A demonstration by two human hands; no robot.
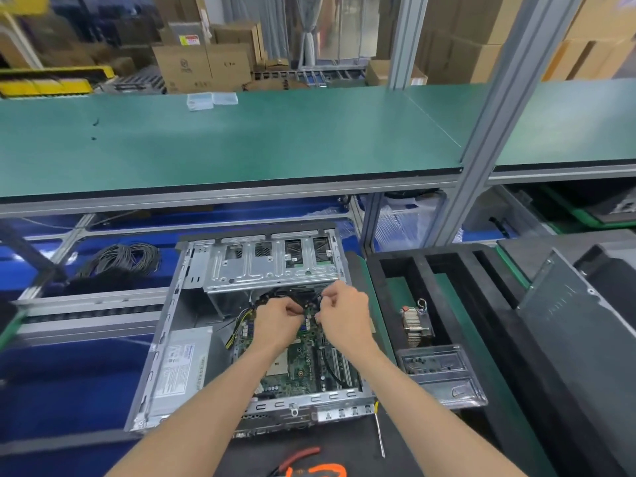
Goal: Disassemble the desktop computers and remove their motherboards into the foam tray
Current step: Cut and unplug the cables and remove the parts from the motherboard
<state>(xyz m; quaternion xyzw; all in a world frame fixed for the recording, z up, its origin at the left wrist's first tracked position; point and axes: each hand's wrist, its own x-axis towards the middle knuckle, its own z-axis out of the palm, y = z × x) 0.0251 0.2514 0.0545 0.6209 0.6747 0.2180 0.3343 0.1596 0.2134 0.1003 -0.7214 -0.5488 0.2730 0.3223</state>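
My hands are inside the open computer case (165, 342).
My left hand (275, 320) and right hand (339, 313) pinch black wires (292, 293) above the motherboard (303, 366). The foam tray (444, 266) sits right of the case.

Drive cage (272, 263) overhangs the motherboard's (303, 366) far end (cables (292, 294) crowd beneath).

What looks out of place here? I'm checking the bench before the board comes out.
Nothing looks damaged or spilled. One oddity: a heatsink lies loose in the foam tray, meant for motherboards. The motherboard is still in the case.
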